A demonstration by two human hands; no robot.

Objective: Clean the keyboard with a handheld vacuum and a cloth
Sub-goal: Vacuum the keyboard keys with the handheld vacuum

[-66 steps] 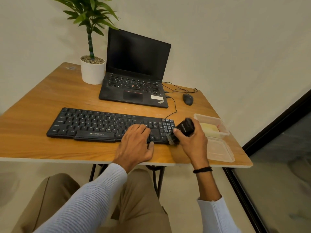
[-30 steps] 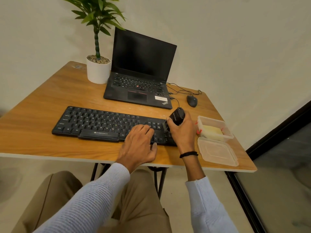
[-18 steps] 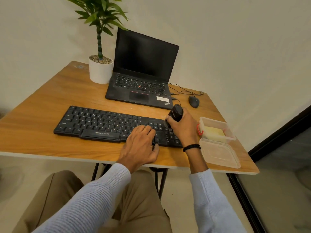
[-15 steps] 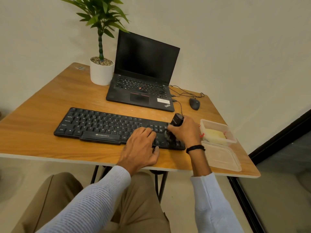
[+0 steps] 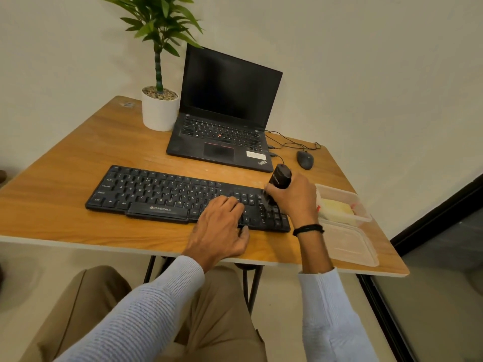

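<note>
A black keyboard (image 5: 167,194) lies across the near part of the wooden table (image 5: 65,184). My right hand (image 5: 295,199) grips a small black handheld vacuum (image 5: 279,177), tilted with its brush end down on the number pad at the keyboard's right end. My left hand (image 5: 222,228) rests flat on the keyboard's lower right part, fingers on the keys and thumb at the front edge. A yellow cloth (image 5: 337,209) lies in a clear plastic container (image 5: 342,192) to the right of the keyboard.
An open black laptop (image 5: 227,113) stands behind the keyboard, with a potted plant (image 5: 159,108) at its left and a wired mouse (image 5: 305,159) with cables at its right. The container's clear lid (image 5: 350,244) lies near the table's front right corner.
My right hand carried the vacuum from the keyboard's right front edge up to the top of the number pad, then set its brush down on the keys. The left hand stayed put.
</note>
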